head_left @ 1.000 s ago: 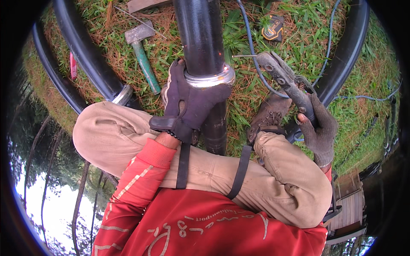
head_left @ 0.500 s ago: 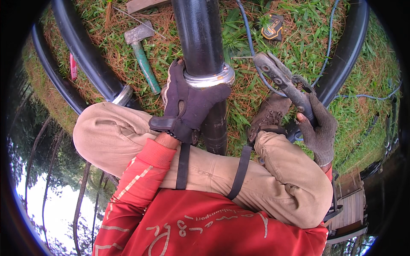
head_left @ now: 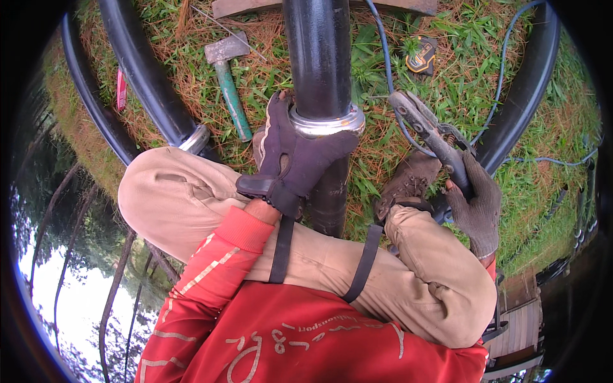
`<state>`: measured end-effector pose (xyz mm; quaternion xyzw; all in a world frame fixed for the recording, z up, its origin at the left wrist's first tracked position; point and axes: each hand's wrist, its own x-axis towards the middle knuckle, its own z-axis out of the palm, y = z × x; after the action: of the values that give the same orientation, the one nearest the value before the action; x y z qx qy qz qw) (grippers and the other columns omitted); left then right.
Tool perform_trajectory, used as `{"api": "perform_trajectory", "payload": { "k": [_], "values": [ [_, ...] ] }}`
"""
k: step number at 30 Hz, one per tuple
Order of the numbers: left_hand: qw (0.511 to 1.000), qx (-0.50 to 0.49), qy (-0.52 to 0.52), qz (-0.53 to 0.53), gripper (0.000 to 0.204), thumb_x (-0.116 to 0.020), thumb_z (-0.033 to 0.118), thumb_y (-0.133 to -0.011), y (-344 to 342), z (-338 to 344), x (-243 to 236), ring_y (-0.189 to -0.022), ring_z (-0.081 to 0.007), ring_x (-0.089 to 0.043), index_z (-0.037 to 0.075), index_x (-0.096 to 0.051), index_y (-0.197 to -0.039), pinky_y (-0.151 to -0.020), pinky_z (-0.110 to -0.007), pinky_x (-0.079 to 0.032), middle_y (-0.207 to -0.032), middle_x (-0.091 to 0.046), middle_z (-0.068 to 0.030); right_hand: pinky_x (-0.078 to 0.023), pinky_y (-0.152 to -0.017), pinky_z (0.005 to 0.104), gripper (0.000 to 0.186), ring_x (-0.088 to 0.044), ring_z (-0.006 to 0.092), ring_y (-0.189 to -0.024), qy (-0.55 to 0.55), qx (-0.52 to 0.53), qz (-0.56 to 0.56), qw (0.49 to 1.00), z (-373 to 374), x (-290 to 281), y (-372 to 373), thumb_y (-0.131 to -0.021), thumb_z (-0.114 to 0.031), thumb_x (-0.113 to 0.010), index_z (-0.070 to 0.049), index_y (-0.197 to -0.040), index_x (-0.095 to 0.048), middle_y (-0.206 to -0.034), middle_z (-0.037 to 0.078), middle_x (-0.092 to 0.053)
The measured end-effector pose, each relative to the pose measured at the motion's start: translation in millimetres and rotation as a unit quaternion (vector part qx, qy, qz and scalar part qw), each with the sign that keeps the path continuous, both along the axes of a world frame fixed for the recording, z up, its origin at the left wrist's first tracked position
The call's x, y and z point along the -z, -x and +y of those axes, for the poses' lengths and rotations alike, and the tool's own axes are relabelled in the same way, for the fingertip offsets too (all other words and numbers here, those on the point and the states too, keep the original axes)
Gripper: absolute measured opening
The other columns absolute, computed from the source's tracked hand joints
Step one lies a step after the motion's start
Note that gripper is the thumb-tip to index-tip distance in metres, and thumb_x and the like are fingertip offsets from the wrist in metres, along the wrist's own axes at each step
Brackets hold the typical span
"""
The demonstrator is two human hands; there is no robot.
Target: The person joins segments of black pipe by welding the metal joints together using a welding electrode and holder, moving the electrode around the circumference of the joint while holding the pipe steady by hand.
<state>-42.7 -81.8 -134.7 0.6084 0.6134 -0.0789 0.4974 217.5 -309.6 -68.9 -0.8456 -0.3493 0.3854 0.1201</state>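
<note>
Left grip (head_left: 303,156) is wrapped on the black pipe (head_left: 318,57), metal ring (head_left: 329,124) just beyond it; pipe runs pretty much straight ahead, far end cut off. Right grip (head_left: 476,201) is holding a clamp (head_left: 429,126), nose angled forward-left, back end hidden; thin rod (head_left: 378,97) is hard to make out.
</note>
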Motion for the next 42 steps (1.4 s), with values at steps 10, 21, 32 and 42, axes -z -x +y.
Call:
{"api": "perform_trajectory", "payload": {
  "k": [10,21,32,42],
  "values": [
    [0.984,-0.166,-0.014,-0.062,0.034,-0.053,0.022,-0.115,64,-18,70,-0.120,-0.0247,-0.069,0.002,-0.061,-0.141,-0.102,-0.040,-0.058,-0.126,-0.068,-0.0098,-0.059,-0.081,0.0455,0.064,-0.076,0.0414,-0.092,0.074,-0.046,0.013,0.996,15,0,-5,-0.086,-0.021,-0.080,0.001,-0.145,-0.067,-0.103,0.023,-0.075],
    [0.998,-0.011,-0.029,-0.049,0.031,-0.050,0.011,-0.111,53,-15,63,-0.117,-0.0332,-0.072,-0.002,-0.068,-0.133,-0.101,-0.041,-0.056,-0.125,-0.073,-0.0202,-0.059,-0.078,0.0469,0.059,-0.075,0.0420,-0.089,0.102,-0.072,0.022,0.992,12,5,-11,-0.089,-0.021,-0.077,-0.001,-0.143,-0.068,-0.101,0.021,-0.073],
    [0.998,0.042,0.045,-0.019,0.031,-0.051,0.019,-0.111,40,2,43,-0.063,-0.0121,-0.068,0.004,-0.074,-0.127,-0.052,-0.029,-0.056,-0.099,-0.073,-0.0049,-0.060,-0.082,0.0482,0.061,-0.075,0.0432,-0.093,0.102,-0.077,-0.011,0.992,15,3,-11,-0.087,-0.017,-0.079,-0.009,-0.146,-0.068,-0.106,0.021,-0.074],
    [0.973,-0.157,0.166,0.010,0.031,-0.053,0.026,-0.109,9,17,14,-0.073,-0.0170,-0.074,0.001,-0.071,-0.107,-0.055,-0.033,-0.063,-0.097,-0.071,-0.0088,-0.061,-0.080,0.0471,0.060,-0.077,0.0417,-0.093,0.110,-0.074,-0.004,0.991,18,2,-7,-0.088,-0.018,-0.079,-0.006,-0.146,-0.068,-0.107,0.021,-0.075]
  ]
}}
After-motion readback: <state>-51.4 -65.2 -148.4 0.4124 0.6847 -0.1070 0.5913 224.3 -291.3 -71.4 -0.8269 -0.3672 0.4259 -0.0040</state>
